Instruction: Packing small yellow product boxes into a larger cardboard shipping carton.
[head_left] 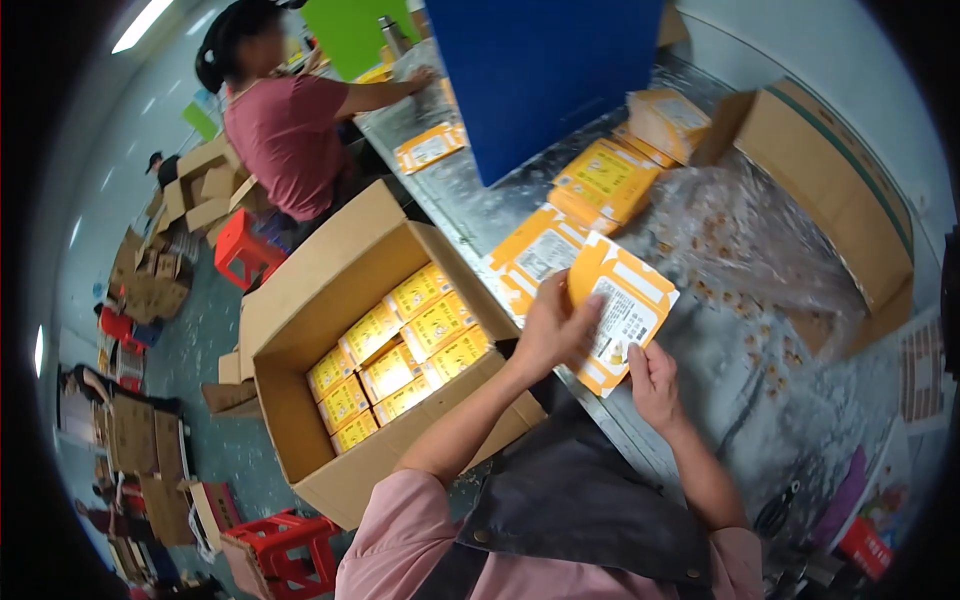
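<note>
Presently the table (470, 200) runs up the frame, foil-covered, serving as landmark. Left of the table, below its edge, an open cardboard carton (330, 300) holds rows of yellow boxes (400, 360), apparently packed upright for density. On the table lie flat orange packs (535, 255). Over the table's near edge, left hand (550, 330) and right hand (655, 385) are both closed on one flat orange-and-white pack (625, 315), tilted toward the wearer, likely for folding
</note>
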